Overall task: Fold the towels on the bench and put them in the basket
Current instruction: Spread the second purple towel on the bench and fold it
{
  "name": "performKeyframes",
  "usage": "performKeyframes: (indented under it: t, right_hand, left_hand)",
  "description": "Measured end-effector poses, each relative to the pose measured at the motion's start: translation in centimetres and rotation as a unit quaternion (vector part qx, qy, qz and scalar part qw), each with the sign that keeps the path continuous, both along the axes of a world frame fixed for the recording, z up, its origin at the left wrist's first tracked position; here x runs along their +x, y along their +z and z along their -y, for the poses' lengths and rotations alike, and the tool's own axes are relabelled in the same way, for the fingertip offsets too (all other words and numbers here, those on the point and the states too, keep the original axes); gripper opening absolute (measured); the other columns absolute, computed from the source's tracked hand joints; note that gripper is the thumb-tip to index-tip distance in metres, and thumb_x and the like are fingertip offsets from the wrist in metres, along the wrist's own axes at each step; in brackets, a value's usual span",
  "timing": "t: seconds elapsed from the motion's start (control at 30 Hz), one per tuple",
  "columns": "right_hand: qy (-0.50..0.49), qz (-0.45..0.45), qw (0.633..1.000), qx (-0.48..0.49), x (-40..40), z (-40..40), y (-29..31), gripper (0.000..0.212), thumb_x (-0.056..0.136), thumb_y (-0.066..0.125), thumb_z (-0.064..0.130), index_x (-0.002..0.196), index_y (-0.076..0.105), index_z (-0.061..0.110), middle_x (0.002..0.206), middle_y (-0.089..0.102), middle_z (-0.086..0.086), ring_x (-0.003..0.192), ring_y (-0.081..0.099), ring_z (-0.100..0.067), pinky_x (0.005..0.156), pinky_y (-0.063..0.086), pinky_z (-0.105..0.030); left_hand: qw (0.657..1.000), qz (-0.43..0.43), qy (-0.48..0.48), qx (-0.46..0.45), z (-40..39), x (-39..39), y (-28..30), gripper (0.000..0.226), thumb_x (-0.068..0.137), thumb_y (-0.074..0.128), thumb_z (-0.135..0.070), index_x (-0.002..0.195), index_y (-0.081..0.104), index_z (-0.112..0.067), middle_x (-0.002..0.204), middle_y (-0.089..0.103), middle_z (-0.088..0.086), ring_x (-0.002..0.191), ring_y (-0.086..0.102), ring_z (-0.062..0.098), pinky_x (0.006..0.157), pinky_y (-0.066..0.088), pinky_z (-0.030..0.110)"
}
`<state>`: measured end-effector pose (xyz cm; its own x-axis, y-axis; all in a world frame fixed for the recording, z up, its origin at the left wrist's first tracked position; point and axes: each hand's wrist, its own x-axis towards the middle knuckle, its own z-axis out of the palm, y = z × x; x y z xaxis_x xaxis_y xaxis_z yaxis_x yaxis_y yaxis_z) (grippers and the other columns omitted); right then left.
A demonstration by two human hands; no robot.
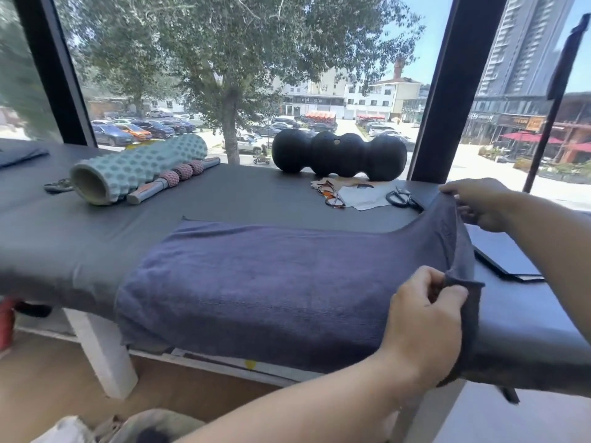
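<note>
towel spread on bench, both hands on its right edge

left hand [422, 318] at lower right pinches the near right corner of the dark blue towel [271, 282]; right hand [479, 203] above grips the far right corner. the towel lies flat across the grey bench [80, 251], long axis left to right, near edge draping over.

one dark blue towel [271, 282] was counted on one grey bench [96, 238], and two hands were seen at it: a left hand [425, 318] and a right hand [479, 203]. one teal foam roller [137, 169], one massage stick [174, 180] with three pink rollers, one black three-lobed roller [339, 153], one pair of glasses [331, 195], one pair of scissors [401, 198] and one white cloth [364, 195] were noted.
</note>
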<state>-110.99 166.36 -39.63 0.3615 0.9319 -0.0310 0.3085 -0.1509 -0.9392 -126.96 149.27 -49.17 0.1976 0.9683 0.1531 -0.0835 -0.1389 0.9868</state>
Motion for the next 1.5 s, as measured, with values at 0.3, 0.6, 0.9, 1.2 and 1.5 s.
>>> performKeyframes:
  t: [0.3, 0.6, 0.9, 1.2, 1.5]
  right_hand:
    - [0.150, -0.109, 0.979, 0.087, -16.0, -1.6, 2.0, 0.018, 0.094, 0.069, 0.027, 0.088, 0.063, 0.011, 0.066, 0.056, -0.003, 0.046, 0.050, -0.012, 0.043, 0.043, -0.020]
    - [0.198, -0.014, 0.979, 0.039, -23.2, -2.4, -1.1, 0.017, 0.094, 0.070, 0.026, 0.094, 0.066, 0.009, 0.079, 0.067, -0.009, 0.047, 0.064, -0.015, 0.046, 0.055, -0.024]
    - [0.183, -0.034, 0.971, 0.147, -31.4, -2.4, -1.7, 0.021, 0.091, 0.070, 0.034, 0.090, 0.068, 0.014, 0.063, 0.066, -0.003, 0.041, 0.061, -0.013, 0.041, 0.044, -0.023]
    - [0.162, 0.009, 0.973, 0.164, -39.8, -3.9, -4.2, 0.022, 0.081, 0.068, 0.041, 0.066, 0.065, 0.025, 0.065, 0.074, 0.000, 0.056, 0.073, -0.018, 0.074, 0.063, -0.042]
    - [0.205, 0.091, 0.969, 0.103, -43.9, -5.7, -8.6, 0.032, 0.072, 0.065, 0.057, 0.075, 0.075, 0.026, 0.074, 0.076, 0.003, 0.074, 0.075, -0.024, 0.080, 0.062, -0.041]
  left_hand:
    - [0.971, 0.122, 0.200, 0.049, 1.3, -12.0, 0.1, 0.027, 0.084, 0.044, -0.020, 0.060, 0.036, -0.029, 0.067, 0.035, 0.001, 0.069, 0.030, 0.022, 0.069, 0.025, 0.044]
    - [0.977, 0.093, 0.189, 0.041, 2.3, -16.1, -1.4, 0.017, 0.081, 0.046, -0.028, 0.066, 0.040, -0.022, 0.072, 0.044, 0.007, 0.073, 0.037, 0.023, 0.073, 0.039, 0.045]
    - [0.940, 0.148, 0.304, 0.038, 3.0, -21.8, -1.7, 0.018, 0.070, 0.049, -0.041, 0.053, 0.056, -0.045, 0.058, 0.047, -0.020, 0.071, 0.041, 0.010, 0.080, 0.039, 0.041]
    - [0.901, 0.169, 0.394, 0.061, 2.4, -27.7, -4.1, 0.018, 0.076, 0.041, -0.019, 0.062, 0.031, -0.024, 0.063, 0.028, -0.001, 0.064, 0.021, 0.022, 0.059, 0.019, 0.037]
    - [0.856, 0.215, 0.466, -0.070, 0.7, -31.6, -8.0, 0.025, 0.074, 0.042, -0.027, 0.074, 0.037, -0.003, 0.079, 0.037, 0.003, 0.078, 0.029, 0.025, 0.072, 0.025, 0.043]
